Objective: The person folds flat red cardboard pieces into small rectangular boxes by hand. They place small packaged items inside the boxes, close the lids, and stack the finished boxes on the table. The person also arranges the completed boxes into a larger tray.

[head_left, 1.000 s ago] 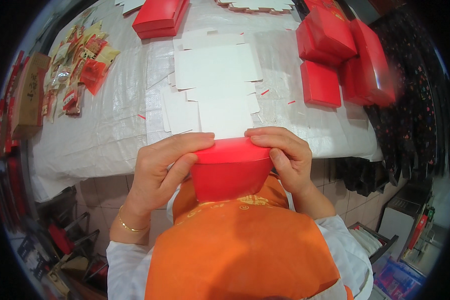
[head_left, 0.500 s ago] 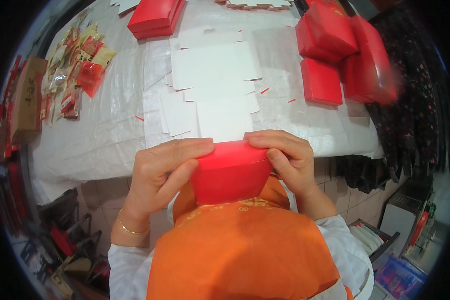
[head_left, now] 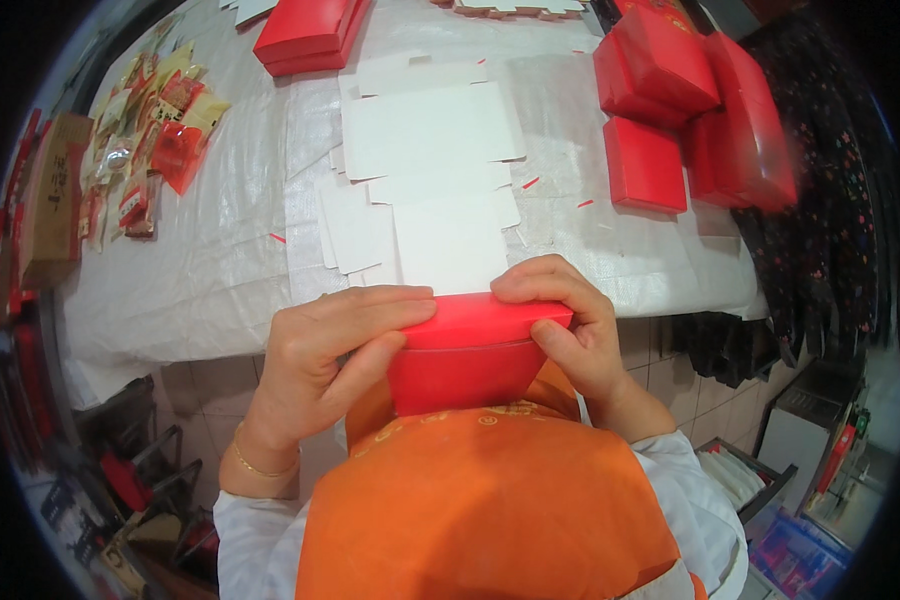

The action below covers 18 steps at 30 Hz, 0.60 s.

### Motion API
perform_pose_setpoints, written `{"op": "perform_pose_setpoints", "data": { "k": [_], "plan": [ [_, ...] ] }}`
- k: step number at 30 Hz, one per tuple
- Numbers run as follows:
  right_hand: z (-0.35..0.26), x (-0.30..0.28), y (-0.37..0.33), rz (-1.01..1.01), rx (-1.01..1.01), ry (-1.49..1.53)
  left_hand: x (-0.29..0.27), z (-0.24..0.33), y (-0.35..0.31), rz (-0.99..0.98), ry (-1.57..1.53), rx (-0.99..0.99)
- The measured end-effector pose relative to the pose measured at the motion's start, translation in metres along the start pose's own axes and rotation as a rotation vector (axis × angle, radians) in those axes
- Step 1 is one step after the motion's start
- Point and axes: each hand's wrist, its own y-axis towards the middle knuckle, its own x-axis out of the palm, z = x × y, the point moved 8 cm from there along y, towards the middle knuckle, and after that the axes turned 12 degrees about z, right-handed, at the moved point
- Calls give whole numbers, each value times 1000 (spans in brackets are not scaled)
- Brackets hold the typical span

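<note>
A red cardboard box [head_left: 470, 375] is held between my two hands, close against my orange apron. My left hand [head_left: 335, 345] grips its left end, fingers laid along the top edge and thumb against the near side. At the right end, my right hand [head_left: 570, 325] pinches the top with bent fingers above and the thumb below. A crease runs across the box between its top panel and near face. Just beyond it, flat white box blanks [head_left: 435, 150] lie stacked on the table, one reaching up to the red box.
White sheeting covers the table [head_left: 240, 250]. Small wrapped packets [head_left: 150, 130] lie at the left beside a brown carton [head_left: 58, 200]. Finished-looking red boxes stand at the far left [head_left: 310, 35] and in a pile at the right [head_left: 660, 80]. Red scraps are scattered about.
The box has shifted slightly toward me and its top panel shows broader. My right fingers have curled more and slid inward from the right corner, which now shows.
</note>
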Motion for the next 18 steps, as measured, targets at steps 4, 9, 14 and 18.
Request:
{"op": "perform_pose_setpoints", "data": {
  "k": [4, 9, 14, 18],
  "plan": [
    [5, 4, -5, 3, 49, 138, 1, 6, 1, -18, 14, -24],
    [8, 7, -11, -1, 61, 231, 1, 3, -5, -58, 44, 57],
    [-6, 7, -12, -53, -209, 8, 20, -6, -19, -15, -145, 135],
    [-10, 6, -14, -107, -339, -117, 37, -29, -33, 119, -202, 207]
  ]
}}
